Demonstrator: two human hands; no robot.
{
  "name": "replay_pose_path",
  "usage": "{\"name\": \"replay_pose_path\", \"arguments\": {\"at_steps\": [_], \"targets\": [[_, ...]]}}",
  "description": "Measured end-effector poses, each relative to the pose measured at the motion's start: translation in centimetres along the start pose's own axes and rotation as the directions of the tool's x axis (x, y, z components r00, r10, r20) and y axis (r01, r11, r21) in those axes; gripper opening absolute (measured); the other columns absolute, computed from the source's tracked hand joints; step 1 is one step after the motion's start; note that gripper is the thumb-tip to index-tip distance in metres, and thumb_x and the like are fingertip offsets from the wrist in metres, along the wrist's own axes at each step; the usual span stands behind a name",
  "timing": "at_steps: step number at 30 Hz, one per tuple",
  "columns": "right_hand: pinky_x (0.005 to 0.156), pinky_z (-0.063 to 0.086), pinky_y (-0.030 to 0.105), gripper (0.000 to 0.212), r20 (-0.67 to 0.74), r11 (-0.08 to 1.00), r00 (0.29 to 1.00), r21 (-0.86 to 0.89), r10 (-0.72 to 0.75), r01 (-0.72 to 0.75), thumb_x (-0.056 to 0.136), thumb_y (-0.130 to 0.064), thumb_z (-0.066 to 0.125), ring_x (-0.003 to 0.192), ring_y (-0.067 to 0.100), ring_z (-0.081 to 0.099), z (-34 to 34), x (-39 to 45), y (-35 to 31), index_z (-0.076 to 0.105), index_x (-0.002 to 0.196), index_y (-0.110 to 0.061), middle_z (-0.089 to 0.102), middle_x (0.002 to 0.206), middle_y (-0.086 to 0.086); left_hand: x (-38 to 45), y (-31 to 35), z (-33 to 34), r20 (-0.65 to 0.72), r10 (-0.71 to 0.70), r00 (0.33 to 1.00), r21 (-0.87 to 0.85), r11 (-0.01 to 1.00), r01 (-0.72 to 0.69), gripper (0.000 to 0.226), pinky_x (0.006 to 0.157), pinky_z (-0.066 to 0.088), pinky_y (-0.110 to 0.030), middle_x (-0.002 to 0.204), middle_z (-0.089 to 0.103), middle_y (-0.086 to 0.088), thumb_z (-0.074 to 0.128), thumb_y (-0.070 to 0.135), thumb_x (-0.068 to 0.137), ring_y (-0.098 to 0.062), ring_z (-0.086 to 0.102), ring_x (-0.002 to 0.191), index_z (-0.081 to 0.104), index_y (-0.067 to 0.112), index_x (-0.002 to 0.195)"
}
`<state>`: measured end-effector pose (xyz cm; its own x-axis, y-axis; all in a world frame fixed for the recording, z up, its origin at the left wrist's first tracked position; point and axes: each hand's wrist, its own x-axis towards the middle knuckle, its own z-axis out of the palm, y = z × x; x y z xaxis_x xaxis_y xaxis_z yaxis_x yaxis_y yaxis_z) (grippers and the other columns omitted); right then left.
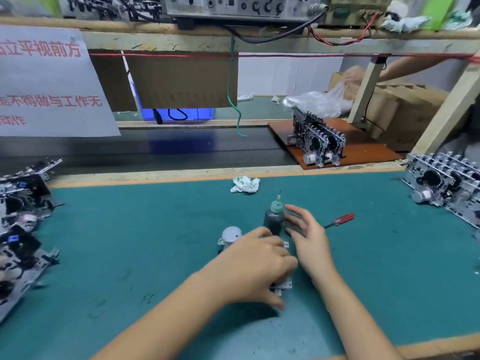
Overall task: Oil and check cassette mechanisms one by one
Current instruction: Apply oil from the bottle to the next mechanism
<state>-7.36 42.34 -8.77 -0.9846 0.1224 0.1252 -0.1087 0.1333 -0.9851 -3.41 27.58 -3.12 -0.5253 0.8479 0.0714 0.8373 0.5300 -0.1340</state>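
Left hand [255, 266] clamped down over the cassette mechanism [281, 284] at the mat's [130, 242] near centre; right hand [306, 235], fingers spread, hovered beside the upright oil bottle [274, 219].

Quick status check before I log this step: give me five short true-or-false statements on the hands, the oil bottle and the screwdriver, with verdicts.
1. The left hand grips the mechanism on the mat. True.
2. The right hand holds the screwdriver. False: the screwdriver lies on the mat, apart from it.
3. The oil bottle stands upright. True.
4. The right hand is a closed fist. False: its fingers are spread, beside the bottle.
5. The crumpled paper lies nearer the person than the bottle. False: it lies beyond it.
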Motion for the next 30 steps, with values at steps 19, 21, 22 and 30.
{"name": "replay_pose_path", "arguments": {"at_steps": [19,21,22,30], "targets": [[0.075,0.044,0.006,0.030,-0.133,0.993,0.989,-0.102,-0.065,0.052,0.090,0.007,0.051,0.081,-0.007,0.061,-0.1,-0.6,0.2,0.060,0.085,-0.022,0.066,0.088,-0.008,-7.9,-3.2,5.6,-0.011,-0.570,0.821,-0.756,0.542,0.366,0.097,0.099,0.025,-0.002,0.125,0.031,0.051,0.083,0.062,0.045,0.019,0.032,0.121,0.029,0.059,0.124],[0.073,0.043,0.004,0.027,-0.137,0.994,0.989,-0.093,-0.061,0.048,0.090,0.006,0.051,0.078,-0.011,0.060,-0.1,-0.6,0.1,0.061,0.086,-0.019,0.066,0.088,-0.007,-8.0,-2.9,5.3,-0.029,-0.579,0.815,-0.737,0.563,0.374,0.095,0.098,0.022,-0.001,0.126,0.029,0.051,0.081,0.066,0.044,0.019,0.031,0.121,0.029,0.057,0.124],[0.073,0.043,0.004,0.026,-0.136,0.995,0.989,-0.093,-0.060,0.047,0.090,0.006,0.051,0.078,-0.011,0.060,-0.1,-0.6,0.1,0.061,0.086,-0.018,0.066,0.087,-0.006,-8.1,-2.8,5.1,-0.038,-0.585,0.810,-0.728,0.571,0.379,0.095,0.098,0.021,0.000,0.126,0.029,0.051,0.080,0.067,0.044,0.020,0.030,0.120,0.029,0.057,0.124],[0.073,0.043,0.005,0.025,-0.160,0.990,0.984,-0.128,-0.078,0.057,0.090,0.003,0.053,0.083,-0.002,0.061,-0.2,-0.7,0.4,0.061,0.085,-0.020,0.067,0.087,-0.006,-7.3,-1.9,5.6,-0.107,-0.600,0.793,-0.622,0.662,0.418,0.088,0.102,0.030,-0.021,0.124,0.038,0.027,0.067,0.065,0.054,0.004,0.038,0.117,0.035,0.038,0.131]]}}
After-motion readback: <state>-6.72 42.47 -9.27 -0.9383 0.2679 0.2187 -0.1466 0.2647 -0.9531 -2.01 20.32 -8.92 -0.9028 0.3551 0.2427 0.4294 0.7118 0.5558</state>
